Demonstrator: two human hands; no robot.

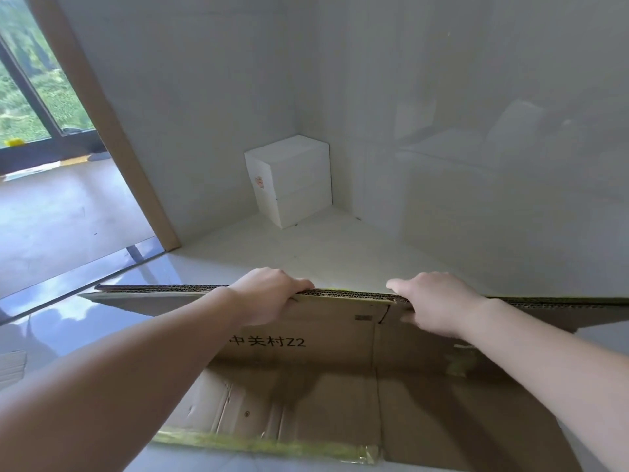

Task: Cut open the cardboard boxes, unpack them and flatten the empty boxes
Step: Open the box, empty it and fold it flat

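A flattened brown cardboard box (306, 379) with black printed characters and yellowish tape along its near edge fills the lower middle of the head view. It is held nearly edge-on, its corrugated far edge running left to right. My left hand (269, 291) grips that far edge left of centre, fingers curled over the top. My right hand (439, 301) grips the same edge right of centre, thumb pointing left along it. Both forearms reach forward over the cardboard.
A white box (289, 178) with a small red mark stands in the corner where two white walls meet. A tan door frame (112, 131) and a glass door (30, 80) are at the left. The glossy floor (61, 318) reflects light.
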